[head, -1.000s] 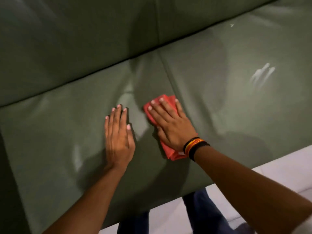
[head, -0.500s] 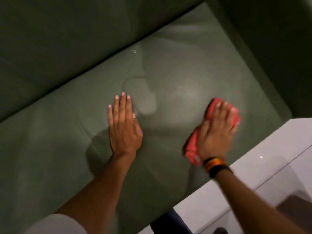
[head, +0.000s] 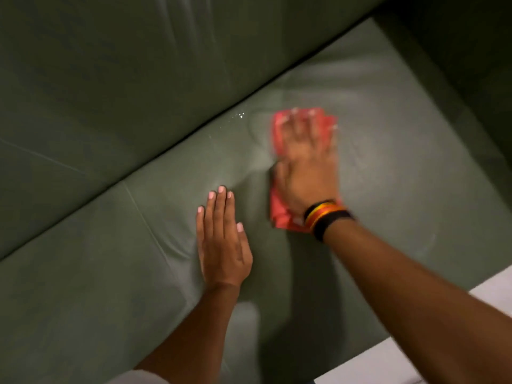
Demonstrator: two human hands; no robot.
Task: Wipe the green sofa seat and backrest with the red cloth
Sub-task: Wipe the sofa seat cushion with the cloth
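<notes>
The green sofa seat (head: pixel 401 167) fills the middle of the view, with the green backrest (head: pixel 124 79) running along the upper left. My right hand (head: pixel 307 164) lies flat on the red cloth (head: pixel 279 214) and presses it onto the seat, close to the crease under the backrest; the hand is blurred with motion. The cloth shows beyond the fingertips and at the wrist. My left hand (head: pixel 221 239) rests palm down on the seat to the left of the cloth, fingers together, holding nothing.
The sofa's armrest (head: pixel 471 65) rises dark at the upper right. A seam (head: pixel 144 217) between seat cushions runs left of my left hand. Small bright specks (head: pixel 239 115) sit near the crease. Pale floor (head: pixel 493 295) shows at the lower right past the seat's front edge.
My right hand has slid the red cloth from the seat's front right back toward the backrest crease and leftward. My left hand stays flat on the seat. The view has shifted.
</notes>
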